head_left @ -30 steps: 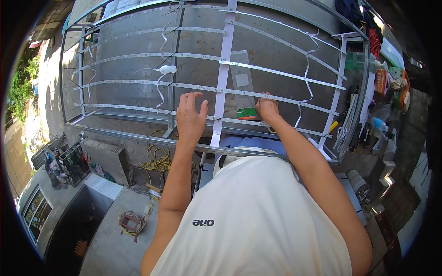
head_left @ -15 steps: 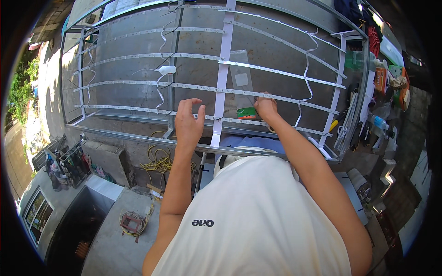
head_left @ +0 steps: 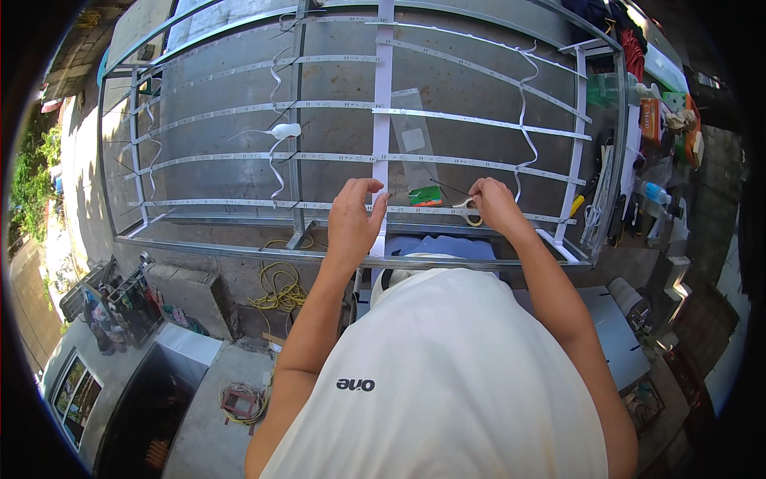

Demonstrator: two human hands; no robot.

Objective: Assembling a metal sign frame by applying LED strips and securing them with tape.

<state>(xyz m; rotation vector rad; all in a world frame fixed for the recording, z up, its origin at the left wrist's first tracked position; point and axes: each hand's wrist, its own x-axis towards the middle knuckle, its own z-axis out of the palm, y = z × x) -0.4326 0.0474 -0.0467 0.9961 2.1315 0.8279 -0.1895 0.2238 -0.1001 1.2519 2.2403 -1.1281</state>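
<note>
R hand has moved right, off the clear bag, w/ a thin black tie pinched in its tips, so it looks picked up. Tie's just far of the near strip, right of the white bar. L hand, empty, fingers bent, is by the bar.

bright green foliage is catching sunlight at the far left. below it, a dark rack is standing near a grey concrete block, and a tangle of yellow cord is lying to the block's right. a white-framed window is showing at the lower left, while a reddish square frame is resting on grey concrete with pale cable looping around it. on the right, red cord is bunching above an orange box; a clear plastic bottle is lying below the box. farther down, a grey roll is lying near a flat grey panel.
</note>
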